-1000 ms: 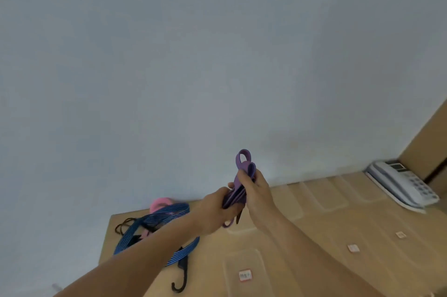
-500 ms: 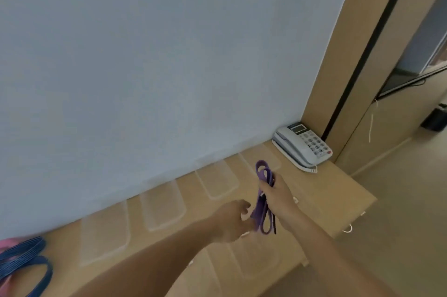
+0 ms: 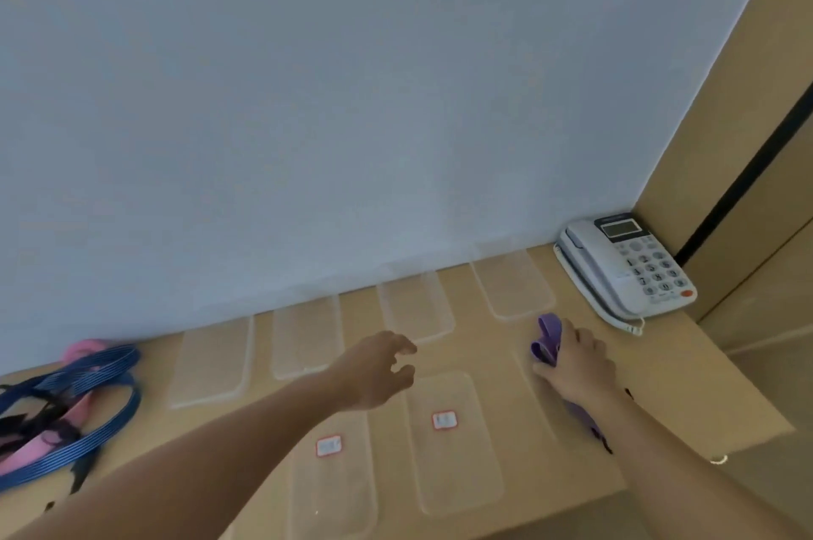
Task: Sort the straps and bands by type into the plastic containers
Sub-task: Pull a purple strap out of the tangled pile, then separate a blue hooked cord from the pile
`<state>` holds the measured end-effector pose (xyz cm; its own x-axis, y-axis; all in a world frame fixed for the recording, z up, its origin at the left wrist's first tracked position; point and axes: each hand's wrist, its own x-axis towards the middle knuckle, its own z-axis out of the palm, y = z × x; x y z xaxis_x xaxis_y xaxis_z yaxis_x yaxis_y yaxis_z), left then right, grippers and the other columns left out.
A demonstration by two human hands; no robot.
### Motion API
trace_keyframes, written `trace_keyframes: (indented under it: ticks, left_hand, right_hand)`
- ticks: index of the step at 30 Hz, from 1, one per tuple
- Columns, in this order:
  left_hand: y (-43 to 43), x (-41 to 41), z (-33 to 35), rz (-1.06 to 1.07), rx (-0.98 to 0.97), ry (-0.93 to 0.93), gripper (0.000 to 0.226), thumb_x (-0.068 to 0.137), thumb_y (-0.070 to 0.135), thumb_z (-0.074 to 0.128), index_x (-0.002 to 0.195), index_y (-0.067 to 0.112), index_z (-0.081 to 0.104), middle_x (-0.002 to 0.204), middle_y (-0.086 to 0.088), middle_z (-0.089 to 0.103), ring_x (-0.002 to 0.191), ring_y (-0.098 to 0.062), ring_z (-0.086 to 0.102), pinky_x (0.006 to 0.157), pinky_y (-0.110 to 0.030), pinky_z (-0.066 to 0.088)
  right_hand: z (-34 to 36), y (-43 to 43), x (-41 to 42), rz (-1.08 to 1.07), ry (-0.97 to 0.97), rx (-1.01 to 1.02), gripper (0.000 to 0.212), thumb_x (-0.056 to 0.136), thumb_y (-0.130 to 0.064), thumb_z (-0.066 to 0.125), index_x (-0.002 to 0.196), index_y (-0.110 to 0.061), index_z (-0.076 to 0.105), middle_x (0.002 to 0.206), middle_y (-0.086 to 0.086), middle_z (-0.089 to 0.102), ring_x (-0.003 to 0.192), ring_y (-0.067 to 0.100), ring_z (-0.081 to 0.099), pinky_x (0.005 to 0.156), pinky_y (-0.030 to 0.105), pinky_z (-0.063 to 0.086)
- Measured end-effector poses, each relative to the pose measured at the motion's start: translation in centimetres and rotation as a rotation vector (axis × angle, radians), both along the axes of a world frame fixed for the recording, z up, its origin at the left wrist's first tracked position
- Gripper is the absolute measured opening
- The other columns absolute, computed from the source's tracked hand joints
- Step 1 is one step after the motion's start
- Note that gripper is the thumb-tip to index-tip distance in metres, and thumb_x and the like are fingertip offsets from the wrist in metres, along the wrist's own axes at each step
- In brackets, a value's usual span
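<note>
Half a second ago I was holding the purple band up in the air with my left hand close to its lower end; now I am bringing it down to the table and my hands are drawing apart. My right hand (image 3: 572,368) is curling round the purple band (image 3: 547,339), knuckles up, low over the front right part of the table (image 3: 686,390). One loop of the band is sticking out past my fingers toward the wall (image 3: 396,99), and its other end is trailing out under my wrist toward the table's front edge. Beneath my hand the faint edge of what looks like a clear container (image 3: 539,407) is showing, though I cannot tell whether the band is lying inside it. My left hand (image 3: 378,368) is hovering well to the left of the band, fingers loosely bent and spread, holding nothing. In front of it a labelled container (image 3: 457,473) is sitting, with another (image 3: 334,491) just to its left. A row of containers (image 3: 305,337) is lining the wall. The telephone (image 3: 624,267) is sitting in the far right corner, beyond my right hand. Far off to my left the blue straps (image 3: 88,407) are lying tangled with a pink band (image 3: 26,451).
</note>
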<state>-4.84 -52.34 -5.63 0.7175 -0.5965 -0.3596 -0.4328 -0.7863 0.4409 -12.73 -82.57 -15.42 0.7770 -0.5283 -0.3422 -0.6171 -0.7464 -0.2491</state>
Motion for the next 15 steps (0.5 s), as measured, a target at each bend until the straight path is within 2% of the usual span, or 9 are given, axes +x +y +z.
trace_keyframes:
  ticks: [3, 5, 7, 9, 11, 15]
  left_hand:
    - [3.4, 0.8, 0.5, 0.105, -0.018, -0.047, 0.039, 0.098, 0.031, 0.053, 0.134, 0.018, 0.055, 0.135, 0.002, 0.055, 0.115, -0.014, 0.057, 0.098, -0.028, 0.044]
    - [5.7, 1.1, 0.5, 0.185, -0.027, -0.069, 0.036, 0.097, 0.028, 0.055, 0.131, 0.018, 0.058, 0.133, 0.0, 0.057, 0.112, -0.015, 0.058, 0.097, -0.03, 0.045]
    - [7.9, 1.5, 0.6, 0.241, -0.03, -0.091, 0.034, 0.096, 0.026, 0.055, 0.129, 0.017, 0.06, 0.131, -0.001, 0.058, 0.112, -0.016, 0.059, 0.097, -0.031, 0.045]
    - [9.8, 1.9, 0.7, 0.271, -0.039, -0.103, 0.034, 0.096, 0.025, 0.055, 0.128, 0.015, 0.06, 0.13, -0.002, 0.058, 0.112, -0.017, 0.059, 0.097, -0.029, 0.044]
    - [11.6, 2.4, 0.9, 0.299, -0.056, -0.112, 0.034, 0.096, 0.024, 0.055, 0.128, 0.015, 0.06, 0.131, -0.001, 0.058, 0.112, -0.016, 0.059, 0.097, -0.027, 0.044]
    - [16.1, 3.0, 1.0, 0.358, -0.088, -0.112, 0.036, 0.095, 0.027, 0.055, 0.129, 0.017, 0.059, 0.133, 0.0, 0.058, 0.116, -0.017, 0.057, 0.1, -0.026, 0.042]
  right_hand:
    - [-0.6, 0.4, -0.3, -0.017, 0.008, -0.047, 0.106, 0.081, -0.065, 0.061, 0.154, -0.009, 0.007, 0.154, 0.013, 0.027, 0.14, 0.033, 0.028, 0.108, 0.047, 0.033]
    - [0.1, 1.0, -0.2, -0.047, -0.03, -0.095, 0.107, 0.078, -0.066, 0.062, 0.152, -0.007, 0.014, 0.152, 0.014, 0.031, 0.139, 0.033, 0.031, 0.108, 0.049, 0.033]
    - [1.4, 2.0, -0.1, -0.081, -0.204, -0.206, 0.086, 0.077, -0.056, 0.067, 0.139, -0.004, 0.039, 0.138, 0.018, 0.048, 0.126, 0.036, 0.044, 0.101, 0.051, 0.041]
    - [3.0, 3.3, 0.2, -0.073, -0.418, -0.277, 0.059, 0.076, -0.04, 0.072, 0.118, -0.002, 0.057, 0.117, 0.02, 0.059, 0.109, 0.039, 0.053, 0.088, 0.05, 0.046]
    - [4.5, 5.2, 1.2, -0.003, -0.534, -0.307, 0.04, 0.076, -0.03, 0.074, 0.105, -0.005, 0.064, 0.104, 0.018, 0.063, 0.099, 0.038, 0.056, 0.081, 0.048, 0.047]
    - [7.0, 13.2, 4.9, 0.237, -0.603, -0.228, 0.008, 0.08, -0.013, 0.069, 0.084, -0.006, 0.068, 0.088, 0.014, 0.064, 0.082, 0.037, 0.06, 0.068, 0.04, 0.048]
